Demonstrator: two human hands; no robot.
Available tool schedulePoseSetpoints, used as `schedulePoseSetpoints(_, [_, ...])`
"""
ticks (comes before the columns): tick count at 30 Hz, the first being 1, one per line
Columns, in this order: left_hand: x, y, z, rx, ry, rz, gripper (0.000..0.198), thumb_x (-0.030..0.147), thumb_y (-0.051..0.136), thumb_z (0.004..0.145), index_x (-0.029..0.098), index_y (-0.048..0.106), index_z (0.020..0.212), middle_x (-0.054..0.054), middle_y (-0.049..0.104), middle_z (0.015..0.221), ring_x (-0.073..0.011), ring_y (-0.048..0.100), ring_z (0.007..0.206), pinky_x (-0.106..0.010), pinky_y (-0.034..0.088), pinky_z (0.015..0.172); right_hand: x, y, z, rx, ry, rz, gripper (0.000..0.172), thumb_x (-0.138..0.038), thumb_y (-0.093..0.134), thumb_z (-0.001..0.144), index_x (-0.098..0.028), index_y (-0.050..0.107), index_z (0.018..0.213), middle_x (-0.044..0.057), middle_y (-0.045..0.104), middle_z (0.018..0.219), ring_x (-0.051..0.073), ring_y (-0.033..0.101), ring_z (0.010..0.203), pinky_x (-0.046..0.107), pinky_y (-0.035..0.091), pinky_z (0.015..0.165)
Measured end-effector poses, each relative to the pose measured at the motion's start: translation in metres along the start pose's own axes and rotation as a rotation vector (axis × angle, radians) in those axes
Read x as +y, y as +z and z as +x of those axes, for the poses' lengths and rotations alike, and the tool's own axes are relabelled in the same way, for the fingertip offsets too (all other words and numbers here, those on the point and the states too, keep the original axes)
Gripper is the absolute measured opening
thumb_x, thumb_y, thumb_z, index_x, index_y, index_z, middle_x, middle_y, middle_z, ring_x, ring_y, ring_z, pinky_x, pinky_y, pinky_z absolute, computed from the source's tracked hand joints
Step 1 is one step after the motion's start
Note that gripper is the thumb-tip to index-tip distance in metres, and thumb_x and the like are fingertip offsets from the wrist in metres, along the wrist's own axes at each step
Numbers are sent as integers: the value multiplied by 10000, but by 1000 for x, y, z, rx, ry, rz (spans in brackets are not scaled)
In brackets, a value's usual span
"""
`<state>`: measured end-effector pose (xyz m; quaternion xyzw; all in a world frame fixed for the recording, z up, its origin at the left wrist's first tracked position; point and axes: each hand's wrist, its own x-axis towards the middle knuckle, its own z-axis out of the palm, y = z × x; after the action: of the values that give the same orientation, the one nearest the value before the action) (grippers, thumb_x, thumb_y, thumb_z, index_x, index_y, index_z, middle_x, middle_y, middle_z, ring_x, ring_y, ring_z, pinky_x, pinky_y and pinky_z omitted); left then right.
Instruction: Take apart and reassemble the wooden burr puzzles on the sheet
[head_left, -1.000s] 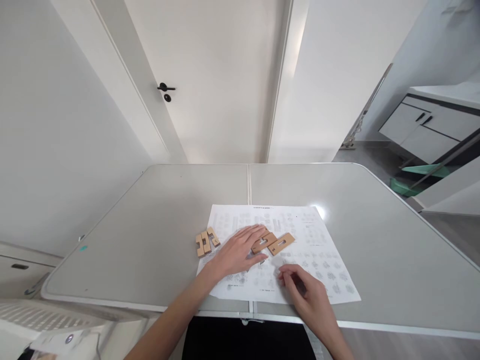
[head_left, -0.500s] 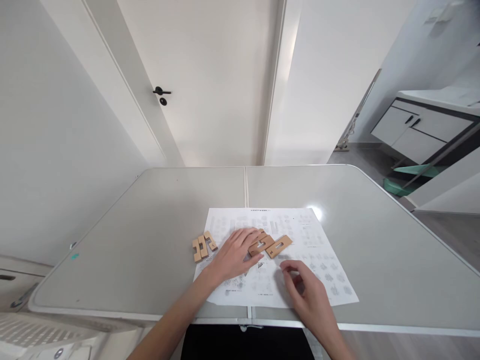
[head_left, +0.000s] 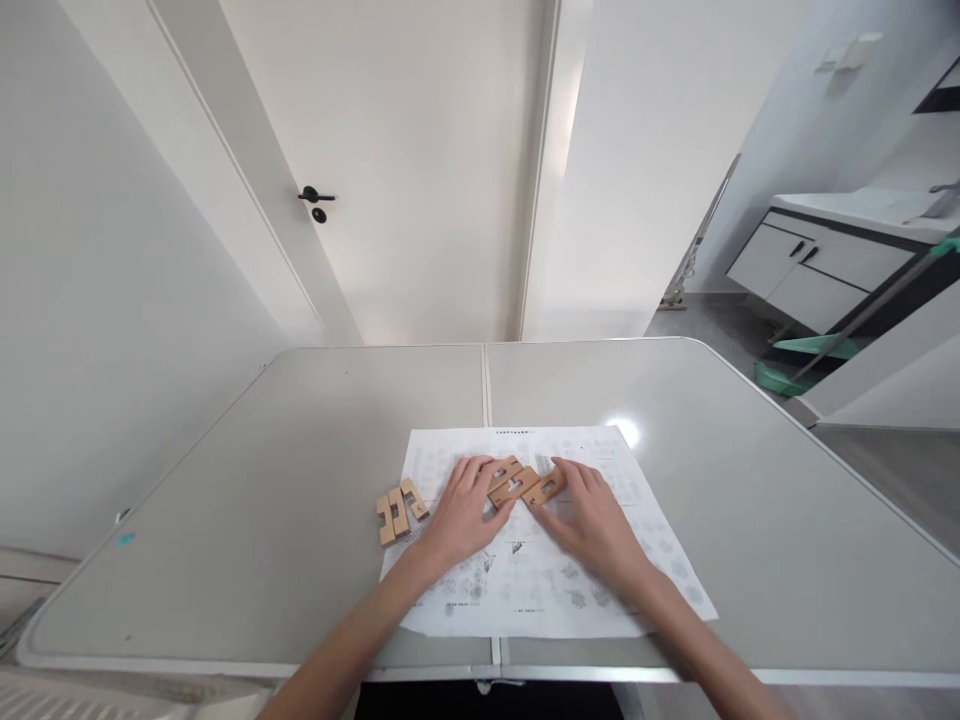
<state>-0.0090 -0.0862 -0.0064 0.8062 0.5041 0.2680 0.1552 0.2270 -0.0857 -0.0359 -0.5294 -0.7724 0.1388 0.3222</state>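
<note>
Three flat, slotted wooden puzzle pieces with small dark marks lie side by side on a printed paper sheet (head_left: 540, 590). My left hand (head_left: 466, 512) is closed around the left ends of two of them, the far piece (head_left: 506, 470) and the middle piece (head_left: 513, 488). Its thumb is at the near edge and its fingers at the far side, partly covering them. My right hand (head_left: 596, 512) grips the right-hand piece (head_left: 546, 487) between thumb and fingers, against the middle one. Three notched wooden blocks (head_left: 398, 511) lie left of my left hand, at the sheet's left edge.
The sheet rests on a grey folding table (head_left: 315, 560) with a white rim and a centre seam. Beyond it are a white door (head_left: 420, 200) with a black handle (head_left: 315, 195), and a white sink cabinet (head_left: 817, 265) at right. Green dustpan-like things (head_left: 784, 378) stand on the floor.
My right hand has moved up and left from the sheet's near side and taken hold of the right-hand piece. My left hand stays on its pieces. The view has shifted slightly.
</note>
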Motion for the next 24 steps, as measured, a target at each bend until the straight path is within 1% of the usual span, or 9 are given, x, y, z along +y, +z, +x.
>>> schedulePoseSetpoints(2, [-4,5,8,31,-45,-47,494,341,653,964,305,488,1428,-91,586,1341,-312,545,1282,-513,512,1080,9,-3,17,-48,-22,25,627,-451,666,929,-239,453,1479,150,618,1381,364,570,1309,534,522,1059])
schedulePoseSetpoints(4, [-7,8,17,54,-80,-100,520,318,719,907,291,513,1384,-93,592,1319,-320,557,1265,-505,532,1053,18,-4,32,-89,-41,47,609,-401,652,923,-241,453,1476,141,616,1382,346,573,1305,510,525,1061])
schedulePoseSetpoints(7, [-11,10,27,79,-94,-154,491,245,718,889,285,533,1342,-85,609,1300,-303,593,1226,-480,547,1030,32,-2,49,-98,-107,50,611,-372,643,915,-224,446,1474,140,615,1387,328,569,1310,489,522,1067])
schedulePoseSetpoints(10, [-13,10,32,78,-70,-177,425,230,638,953,303,537,1359,-72,630,1288,-280,615,1207,-459,545,1032,41,3,57,-68,-158,68,591,-381,641,920,-215,454,1456,155,571,1442,334,538,1347,510,482,1115])
schedulePoseSetpoints(14, [-18,12,32,106,-73,-205,280,246,521,1038,297,579,1307,-56,673,1272,-259,642,1187,-454,529,1047,44,9,56,-15,-100,34,602,-436,672,906,-227,473,1434,160,560,1420,360,518,1332,550,464,1114])
schedulePoseSetpoints(17, [-20,13,31,144,-101,-215,231,242,533,1033,277,602,1251,-52,705,1215,-253,661,1157,-435,539,1018,41,10,55,28,-42,-32,598,-471,710,877,-217,522,1385,161,584,1345,369,531,1262,550,478,1075])
schedulePoseSetpoints(20, [-18,11,29,200,-152,-238,217,281,547,1037,272,602,1247,-46,730,1092,-243,684,1084,-413,549,982,39,11,54,69,-6,-41,577,-494,718,868,-214,548,1343,156,607,1286,363,552,1202,535,499,1031])
schedulePoseSetpoints(22, [-15,8,28,214,-194,-306,216,323,555,1041,275,601,1247,-31,747,1023,-228,703,998,-390,560,937,38,10,54,135,20,-33,577,-518,724,862,-217,553,1323,163,601,1287,375,540,1220,547,499,1025])
schedulePoseSetpoints(24, [-13,5,28,202,-236,-417,231,375,570,1038,268,600,1241,-24,763,1009,-209,719,908,-361,570,877,37,8,55,213,48,6,588,-543,743,855,-226,554,1313,169,581,1315,387,515,1265,570,492,1037])
